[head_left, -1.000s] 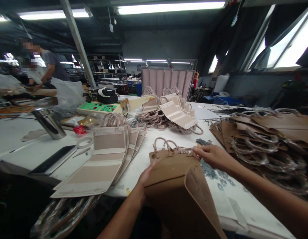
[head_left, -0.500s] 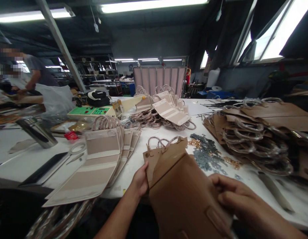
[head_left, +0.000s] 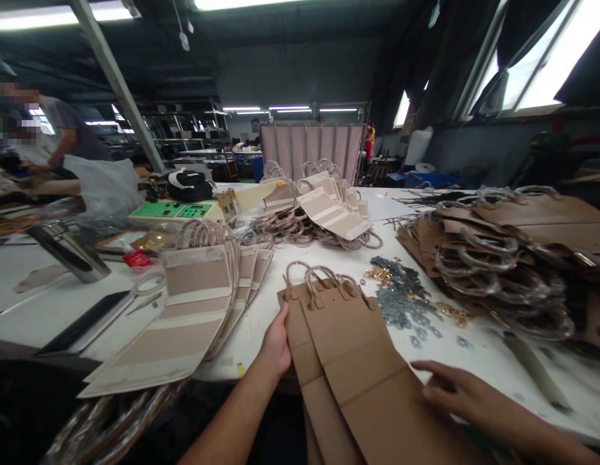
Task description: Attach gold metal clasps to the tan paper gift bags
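Observation:
Brown bag panels (head_left: 362,349) with plastic-wrapped handles lie fanned over one another at the table's front edge, their handles pointing away from me. My left hand (head_left: 278,342) grips their left edge, thumb on top and fingers hidden underneath. Beside the right edge is my right hand (head_left: 447,391), index finger extended and the other fingers curled, with nothing visible in it. Just beyond the panels, grey metal plates (head_left: 399,303) and small gold pieces (head_left: 378,276) are scattered on the white table (head_left: 261,310).
Beige panels (head_left: 197,278) are stacked at left, near a steel cup (head_left: 70,252) and a green-faced machine (head_left: 178,210). More beige panels (head_left: 333,213) lie behind. A brown panel pile (head_left: 537,223) and dark bar (head_left: 537,371) are at right. A person (head_left: 70,129) stands at far left.
The upper brown panel has come down flat over the others, showing its handles and front face. My right hand has come off its edge and moved slightly down, its index finger now extended.

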`<state>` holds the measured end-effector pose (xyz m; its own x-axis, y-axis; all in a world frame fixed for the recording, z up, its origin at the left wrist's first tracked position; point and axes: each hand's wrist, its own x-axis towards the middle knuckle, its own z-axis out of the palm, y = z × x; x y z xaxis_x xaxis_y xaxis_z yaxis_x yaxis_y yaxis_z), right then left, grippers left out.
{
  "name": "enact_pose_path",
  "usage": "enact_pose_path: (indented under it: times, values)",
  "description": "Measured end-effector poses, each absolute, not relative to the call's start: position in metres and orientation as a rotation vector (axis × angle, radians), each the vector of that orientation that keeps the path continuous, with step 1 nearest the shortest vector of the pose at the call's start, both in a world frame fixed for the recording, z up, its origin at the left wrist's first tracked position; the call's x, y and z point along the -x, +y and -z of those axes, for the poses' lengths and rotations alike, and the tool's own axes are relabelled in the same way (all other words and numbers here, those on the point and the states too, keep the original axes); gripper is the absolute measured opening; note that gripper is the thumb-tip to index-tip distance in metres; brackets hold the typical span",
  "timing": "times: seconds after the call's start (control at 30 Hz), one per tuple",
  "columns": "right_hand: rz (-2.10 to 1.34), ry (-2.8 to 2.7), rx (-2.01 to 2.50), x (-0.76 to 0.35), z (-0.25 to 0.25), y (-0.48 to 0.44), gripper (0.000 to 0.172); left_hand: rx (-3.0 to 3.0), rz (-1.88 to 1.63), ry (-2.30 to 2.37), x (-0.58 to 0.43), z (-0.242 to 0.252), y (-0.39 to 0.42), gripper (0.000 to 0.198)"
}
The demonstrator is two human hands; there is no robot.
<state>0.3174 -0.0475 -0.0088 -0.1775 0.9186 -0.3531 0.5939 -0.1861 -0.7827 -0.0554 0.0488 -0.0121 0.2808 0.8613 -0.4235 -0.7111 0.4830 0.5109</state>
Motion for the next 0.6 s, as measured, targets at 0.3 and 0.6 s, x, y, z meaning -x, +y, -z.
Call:
enact_pose_path:
  times: [0.3,0.6]
  values:
    - [-0.691,-1.737,1.905,-0.256,0.028,0.015,0.059,-0.501,-1.23,0.801,0.041,-0.005,0.03,0.068]
    - [-1.188,-1.24,1.651,-0.291,0.022,0.009,0.06,-0.891,-1.347,0.721,-0.034,-0.064,0.002,0.056]
